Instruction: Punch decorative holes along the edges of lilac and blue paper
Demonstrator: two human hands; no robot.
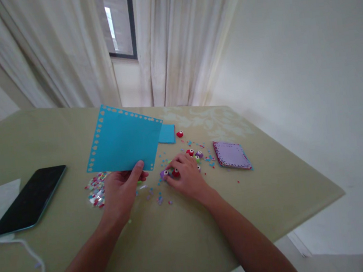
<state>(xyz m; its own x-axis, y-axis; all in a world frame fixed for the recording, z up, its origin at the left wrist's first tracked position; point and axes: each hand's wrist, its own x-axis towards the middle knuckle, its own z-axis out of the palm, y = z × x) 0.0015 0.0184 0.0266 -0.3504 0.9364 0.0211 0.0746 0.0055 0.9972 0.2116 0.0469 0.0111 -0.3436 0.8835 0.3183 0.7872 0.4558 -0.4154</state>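
My left hand (123, 189) pinches a blue paper sheet (124, 138) by its lower edge, thumb on top. Small shaped holes run along the sheet's top and left edges, with a few more at the lower right corner. My right hand (184, 173) rests at the table with thumb and fingers closed on a small purple paper punch (164, 174). Beside it, a red paper punch (175, 172) is partly under the fingers. Several more punches lie just behind this hand, among them another purple punch (198, 154). A red punch (180, 134) stands farther back.
A stack of blue paper (167, 134) lies behind the raised sheet. To the right is a stack of punched purple sheets (232, 154). Paper bits (160, 198) are scattered around. A confetti pile (96, 190), a black tablet (29, 201) and a white cable (40, 263) are left.
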